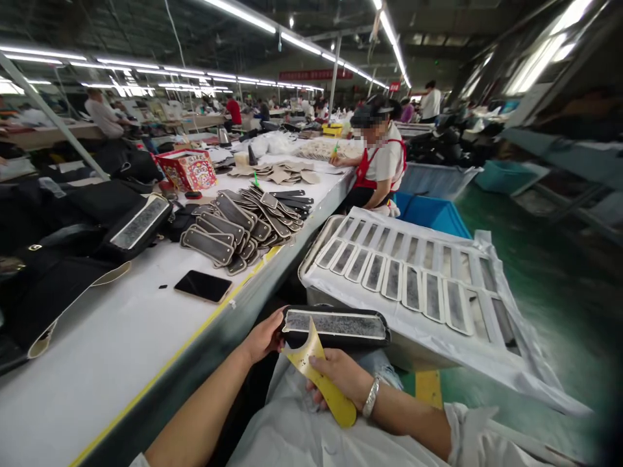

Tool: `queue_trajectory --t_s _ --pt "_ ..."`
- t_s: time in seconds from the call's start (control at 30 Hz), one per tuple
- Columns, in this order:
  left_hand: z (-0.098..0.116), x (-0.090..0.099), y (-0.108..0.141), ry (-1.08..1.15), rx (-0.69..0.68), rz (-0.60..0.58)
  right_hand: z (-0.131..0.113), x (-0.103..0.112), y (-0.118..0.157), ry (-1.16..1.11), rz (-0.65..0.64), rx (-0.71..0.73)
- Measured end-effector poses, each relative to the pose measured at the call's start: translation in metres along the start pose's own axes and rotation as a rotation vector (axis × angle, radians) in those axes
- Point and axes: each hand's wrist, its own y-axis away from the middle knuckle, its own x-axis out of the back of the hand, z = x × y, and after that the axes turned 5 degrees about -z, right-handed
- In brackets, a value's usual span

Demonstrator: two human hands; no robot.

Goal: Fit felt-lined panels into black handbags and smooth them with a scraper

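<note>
Over my lap is a long black bag-like piece (335,322), its upward face a speckled grey panel edged in cream. My left hand (264,338) grips its left end, with the fingertips partly hidden behind it. A curved yellow shoehorn-like tool (333,394) is in my closed right hand (343,376), thumb on top. The tool's pointed, hollowed end overlaps the piece's lower left edge; whether it touches I cannot tell. Beyond, on a cloth-covered stand (379,301), lie rows of similar cream-edged grey panels (392,277).
On the white table (121,337) to the left are a phone (202,286), a heap of dark riveted straps (233,227), black bags (63,259) and a patterned red box (187,170). A co-worker (384,155) sits ahead by a blue bin (431,213).
</note>
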Motion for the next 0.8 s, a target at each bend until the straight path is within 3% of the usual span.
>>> queue_trajectory --t_s 0.13,0.2,0.4,0.57,0.8 --pt "-0.014 0.005 0.013 0.292 -0.044 -0.171 -0.003 -0.002 -0.003 -0.117 -0.06 -0.075" --pt "-0.014 0.005 0.012 0.312 -0.103 -0.216 -0.004 -0.002 -0.004 -0.174 -0.098 -0.102" --pt "-0.002 -0.004 -0.016 -0.005 -0.212 -0.039 -0.007 -0.009 -0.01 -0.369 -0.124 -0.183" --pt "-0.01 -0.011 -0.025 -0.05 -0.253 0.153 -0.007 -0.02 -0.026 -0.529 -0.224 -0.236" --pt "-0.027 -0.023 -0.03 0.04 -0.16 0.397 -0.005 -0.035 -0.048 -0.639 -0.323 -0.255"
